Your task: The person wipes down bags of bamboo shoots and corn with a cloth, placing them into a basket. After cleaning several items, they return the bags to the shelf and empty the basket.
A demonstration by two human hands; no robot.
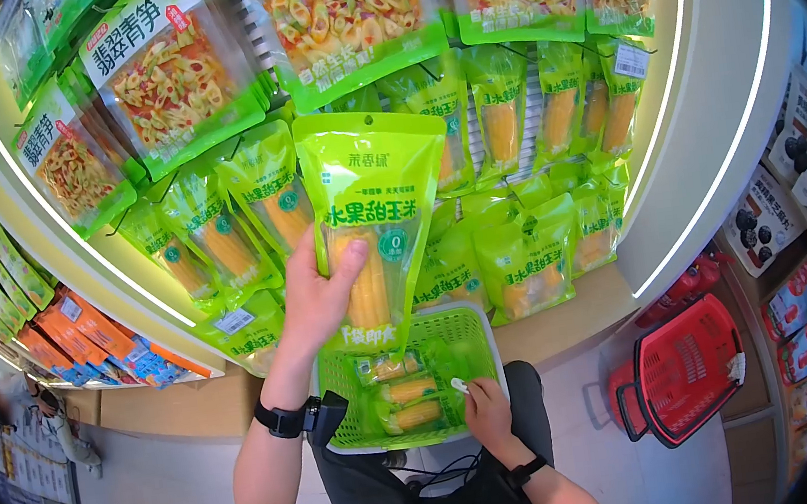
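My left hand grips a green bag of corn by its left edge, thumb across the front. The bag is upright, a yellow cob showing through its clear window. Below it, a light green basket with a pale rim rests at my lap, holding several packs of corn. My right hand is closed at the basket's right side. A small white piece shows at its fingertips; what it belongs to is hidden.
More green corn bags hang and stand on the shelf ahead. Larger pouches of sliced vegetables hang above them. A red shopping basket stands at the right. Far left, another person is partly visible.
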